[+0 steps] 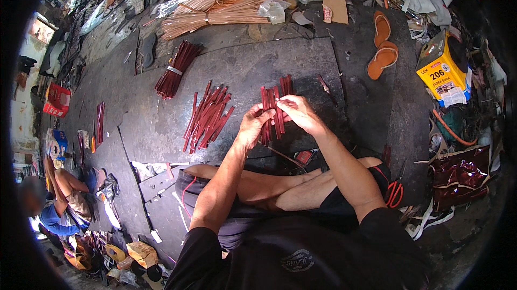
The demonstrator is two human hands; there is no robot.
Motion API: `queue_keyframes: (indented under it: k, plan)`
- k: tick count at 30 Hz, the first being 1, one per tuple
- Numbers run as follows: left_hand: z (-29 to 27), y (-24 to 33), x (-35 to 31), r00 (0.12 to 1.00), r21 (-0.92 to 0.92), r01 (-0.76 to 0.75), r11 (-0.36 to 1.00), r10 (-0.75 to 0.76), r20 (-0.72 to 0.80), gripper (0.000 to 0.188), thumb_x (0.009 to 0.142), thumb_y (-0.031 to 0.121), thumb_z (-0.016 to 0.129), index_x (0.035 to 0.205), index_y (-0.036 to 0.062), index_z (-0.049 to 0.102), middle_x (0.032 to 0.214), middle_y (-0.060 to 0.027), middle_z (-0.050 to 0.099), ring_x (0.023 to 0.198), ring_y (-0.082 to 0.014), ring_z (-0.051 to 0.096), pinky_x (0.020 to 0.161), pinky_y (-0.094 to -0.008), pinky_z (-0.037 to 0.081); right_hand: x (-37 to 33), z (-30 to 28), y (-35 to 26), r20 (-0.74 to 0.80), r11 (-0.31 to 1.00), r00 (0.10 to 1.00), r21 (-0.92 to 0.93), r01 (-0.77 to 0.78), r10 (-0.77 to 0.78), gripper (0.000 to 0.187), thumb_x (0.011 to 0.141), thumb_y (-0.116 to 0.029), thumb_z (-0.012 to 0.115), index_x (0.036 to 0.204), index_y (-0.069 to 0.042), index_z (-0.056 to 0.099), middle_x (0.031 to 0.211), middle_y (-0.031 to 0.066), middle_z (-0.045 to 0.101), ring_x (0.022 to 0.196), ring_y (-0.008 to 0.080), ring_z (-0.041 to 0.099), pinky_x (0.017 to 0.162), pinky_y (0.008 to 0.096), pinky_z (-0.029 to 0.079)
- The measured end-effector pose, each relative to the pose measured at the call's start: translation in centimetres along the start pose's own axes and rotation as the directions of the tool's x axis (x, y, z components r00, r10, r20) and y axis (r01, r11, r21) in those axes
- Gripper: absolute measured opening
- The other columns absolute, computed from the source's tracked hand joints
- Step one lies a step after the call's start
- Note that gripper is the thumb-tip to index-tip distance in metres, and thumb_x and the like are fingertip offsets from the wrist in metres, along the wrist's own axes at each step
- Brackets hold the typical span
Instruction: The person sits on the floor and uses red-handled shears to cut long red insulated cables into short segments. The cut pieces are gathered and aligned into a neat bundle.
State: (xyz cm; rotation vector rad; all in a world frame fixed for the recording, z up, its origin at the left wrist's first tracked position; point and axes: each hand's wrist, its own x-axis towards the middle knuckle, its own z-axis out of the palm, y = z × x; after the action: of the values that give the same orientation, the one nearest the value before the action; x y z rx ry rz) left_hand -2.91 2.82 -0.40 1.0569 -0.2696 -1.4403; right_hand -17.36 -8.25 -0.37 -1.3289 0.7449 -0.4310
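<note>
Over the dark floor board, my left hand (253, 125) has its thumb and fingers closed around several narrow, glossy dark red strips (265, 97). Close against it, my right hand (298, 111) pinches one of these strips. More strip ends (286, 83) show just beyond the right hand. To the left lies a loose, spread pile of similar red strips (208, 118). Farther up and left rests a bundle of longer red strips (173, 74), bound around its middle with a pale band.
Pale strip bundles (221, 9) lie at the far side. Orange sandals (383, 58) and a yellow can (444, 69) stand right. Orange-handled scissors (395, 193) lie beside my right knee. A small red packet (305, 156) is near my legs. Another person (64, 204) sits at left.
</note>
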Motion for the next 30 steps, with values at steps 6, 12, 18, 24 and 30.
queue_keyframes:
  k: [6,12,18,24,30]
  plan:
    - [0.2,-0.3,-0.1,0.996,0.232,-0.081,0.969,0.086,-0.009,0.03,0.089,0.012,0.07,0.114,0.003,0.057,0.096,-0.0045,0.065,0.083,-0.0128,0.062,0.077,-0.0278,0.054,0.3,0.2,1.0,-0.059,0.944,0.998,-0.329,0.014,-0.036,0.027,0.091,-0.026,0.065,0.101,0.0,0.065,0.081,0.0101,0.068,0.074,0.0164,0.064,0.065,0.0335,0.05]
    - [-0.7,0.0,0.3,0.999,-0.061,0.048,0.997,-0.049,-0.021,0.034,0.09,0.014,0.069,0.118,0.001,0.054,0.098,-0.0065,0.063,0.089,-0.0172,0.062,0.084,-0.0329,0.053,1.3,-2.8,-1.4,-0.153,0.953,0.986,-0.302,0.011,-0.06,0.026,0.091,-0.026,0.066,0.102,-0.003,0.065,0.087,0.0046,0.067,0.079,0.0114,0.06,0.07,0.0289,0.049]
    - [0.1,-0.2,0.0,1.0,0.131,-0.018,0.991,0.019,-0.005,0.031,0.092,0.014,0.066,0.119,0.0027,0.055,0.097,-0.0051,0.066,0.087,-0.0149,0.063,0.082,-0.0282,0.052,1.0,-2.6,-0.6,-0.175,0.952,0.985,-0.3,-0.057,0.004,0.046,0.084,-0.043,0.073,0.102,0.0,0.067,0.096,0.0118,0.07,0.091,0.0202,0.066,0.08,0.0343,0.051]
    - [1.0,0.1,-0.4,0.996,0.261,-0.093,0.961,0.091,0.019,0.028,0.09,0.016,0.068,0.115,0.0065,0.057,0.104,-0.0038,0.065,0.093,-0.0138,0.062,0.082,-0.0278,0.049,0.2,0.1,-0.2,-0.026,0.975,0.997,-0.212,0.069,-0.076,0.031,0.089,-0.025,0.071,0.102,0.002,0.064,0.084,0.0108,0.069,0.073,0.0159,0.065,0.064,0.0303,0.054]
    - [-0.1,-0.3,-0.2,0.998,0.174,-0.044,0.984,0.052,-0.04,0.022,0.094,0.013,0.064,0.113,0.0049,0.06,0.095,-0.0017,0.066,0.085,-0.0101,0.061,0.073,-0.0237,0.05,0.1,0.1,-0.9,0.002,0.996,1.0,-0.089,0.004,-0.003,0.026,0.091,-0.022,0.067,0.103,0.001,0.064,0.085,0.0098,0.069,0.072,0.0149,0.065,0.064,0.029,0.054]
